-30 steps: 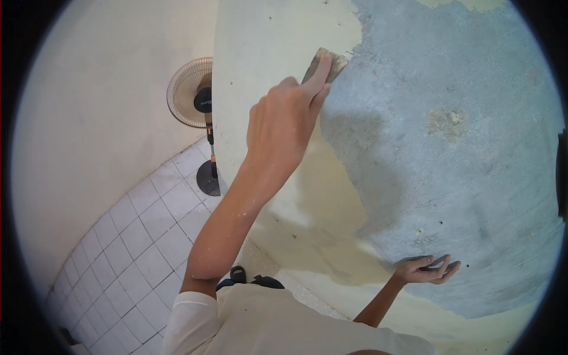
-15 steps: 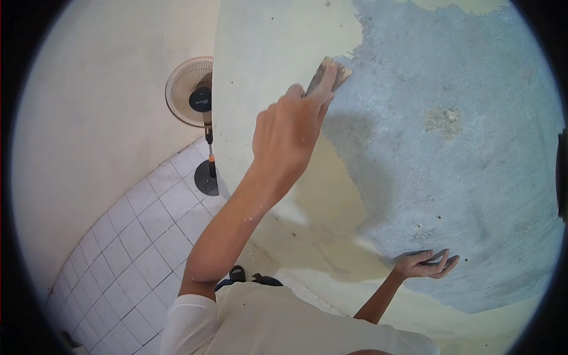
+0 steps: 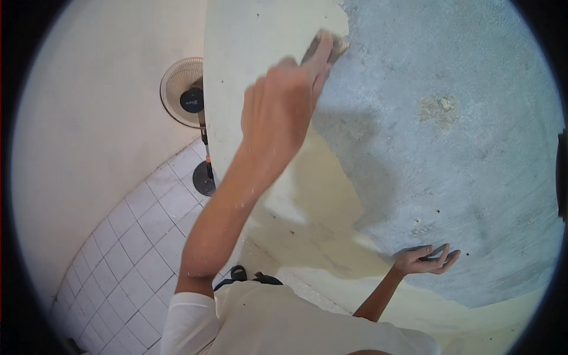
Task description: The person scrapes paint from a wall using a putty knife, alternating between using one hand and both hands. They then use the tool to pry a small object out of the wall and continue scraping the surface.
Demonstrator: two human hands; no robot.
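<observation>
My left hand (image 3: 281,103) grips a small flat scraper (image 3: 338,49), its thumb side laid along the tool. The scraper's edge is at the border between the cream paint (image 3: 278,29) and the bare blue-grey patch (image 3: 402,77) of the wall. Lower right, my right hand (image 3: 427,260) holds nothing. Its fingers are apart and slightly curled, close against the lower part of the grey patch; whether they touch it I cannot tell.
A standing fan (image 3: 191,100) is partly hidden behind the wall edge at left. White floor tiles (image 3: 139,236) lie below it. A dark sandal (image 3: 238,273) shows near my shirt. The grey patch has a rough pale spot (image 3: 439,111) and small holes.
My left hand and the scraper have moved up and slightly left along the paint border. My right hand has barely moved. The view has shifted slightly.
</observation>
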